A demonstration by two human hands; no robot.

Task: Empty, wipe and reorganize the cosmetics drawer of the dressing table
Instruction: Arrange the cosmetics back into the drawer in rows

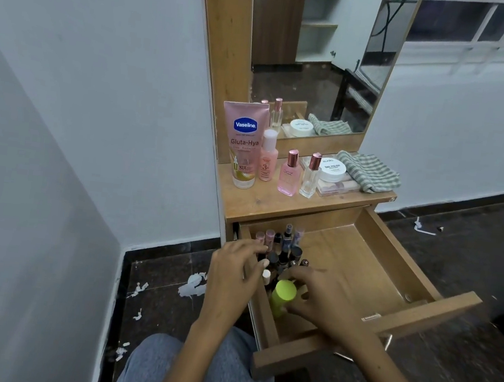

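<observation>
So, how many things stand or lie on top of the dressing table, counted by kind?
Tubes: 1, the Vaseline tube
Bottles: 3
Round jars: 1
Flat palettes: 1
Striped cloths: 1
Total: 7

- The drawer is pulled out.
- Small bottles stand packed in its left side.
- The left hand rests on them.
- The right hand holds a green bottle.
- On the table stand a pink tube, 3 bottles, a white jar and a striped cloth.
</observation>
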